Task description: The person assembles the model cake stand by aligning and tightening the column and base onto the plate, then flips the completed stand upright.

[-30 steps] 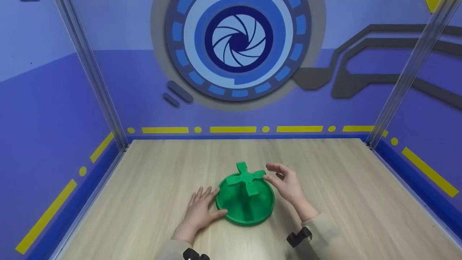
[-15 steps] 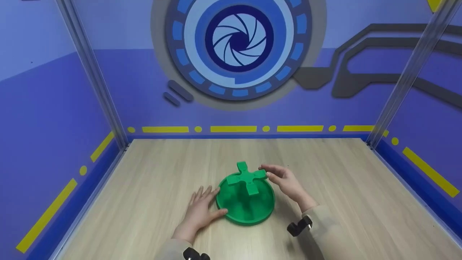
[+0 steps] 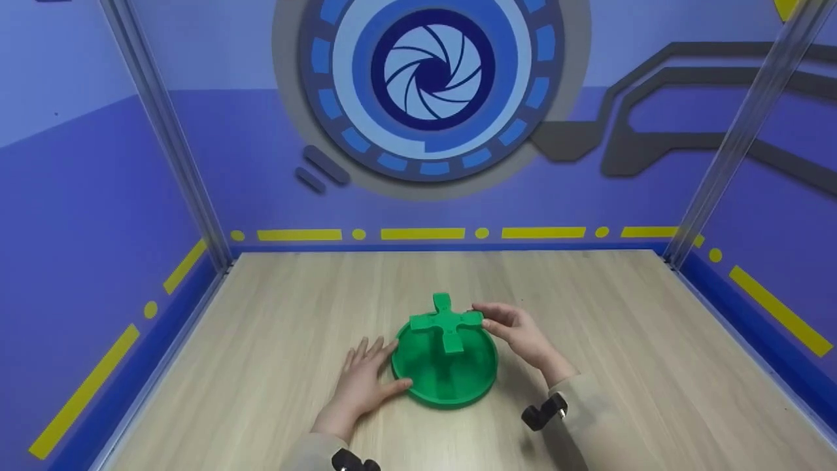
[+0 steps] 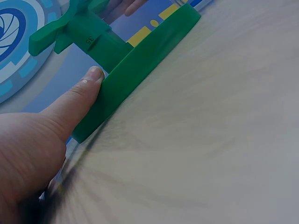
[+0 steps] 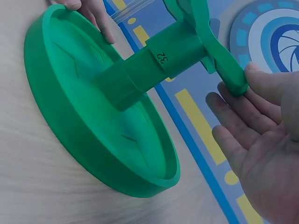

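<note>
A green round dish [image 3: 444, 386] with a raised rim stands on the table. From it rises a green post [image 5: 140, 74] marked with numbers, topped by a four-armed cross-shaped handle [image 3: 447, 321]. My left hand [image 3: 363, 389] rests at the dish's left side, fingers spread and straight, the thumb [image 4: 84, 93] lying against the outer rim. My right hand [image 3: 523, 333] pinches the tip of the handle's right arm between thumb [image 5: 266, 81] and forefinger, while the other fingers stay extended below it.
The wooden table [image 3: 294, 307] reaches to blue printed walls [image 3: 216, 150] on the back and both sides. Metal posts [image 3: 167, 131] stand at its two far corners. Each wrist carries a black strap device [image 3: 544, 412].
My right fingers have come in to the handle's right arm, and the cross has turned slightly clockwise as seen from above. My left hand and the dish have stayed in place.
</note>
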Demonstrator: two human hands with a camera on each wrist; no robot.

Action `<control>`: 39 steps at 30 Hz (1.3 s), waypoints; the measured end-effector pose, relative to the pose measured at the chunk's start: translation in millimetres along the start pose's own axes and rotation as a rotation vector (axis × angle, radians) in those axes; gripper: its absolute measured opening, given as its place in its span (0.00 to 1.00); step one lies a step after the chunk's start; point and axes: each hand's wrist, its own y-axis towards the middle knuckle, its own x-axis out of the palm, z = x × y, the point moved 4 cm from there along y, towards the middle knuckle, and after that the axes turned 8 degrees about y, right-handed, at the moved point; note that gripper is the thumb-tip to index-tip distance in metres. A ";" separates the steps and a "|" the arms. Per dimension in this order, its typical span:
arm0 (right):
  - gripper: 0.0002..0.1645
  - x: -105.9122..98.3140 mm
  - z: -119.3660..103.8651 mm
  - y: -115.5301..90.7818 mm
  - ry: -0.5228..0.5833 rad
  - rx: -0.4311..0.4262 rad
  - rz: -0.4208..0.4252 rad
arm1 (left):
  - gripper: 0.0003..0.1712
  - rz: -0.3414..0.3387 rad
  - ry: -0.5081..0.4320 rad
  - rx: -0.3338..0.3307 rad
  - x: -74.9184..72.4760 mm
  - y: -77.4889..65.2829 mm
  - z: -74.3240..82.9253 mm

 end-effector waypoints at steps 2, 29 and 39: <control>0.29 0.2 -0.2 -1.2 0.001 0.007 -0.007 | 0.52 0.000 -0.001 0.000 0.3 0.0 -0.1; 0.27 10.7 -2.0 -15.0 -0.002 0.030 -0.019 | 0.52 -0.026 -0.033 -0.031 2.2 -0.4 -1.1; 0.28 17.1 -5.2 -19.9 -0.004 0.020 0.022 | 0.53 -0.014 -0.022 -0.016 0.1 0.1 0.1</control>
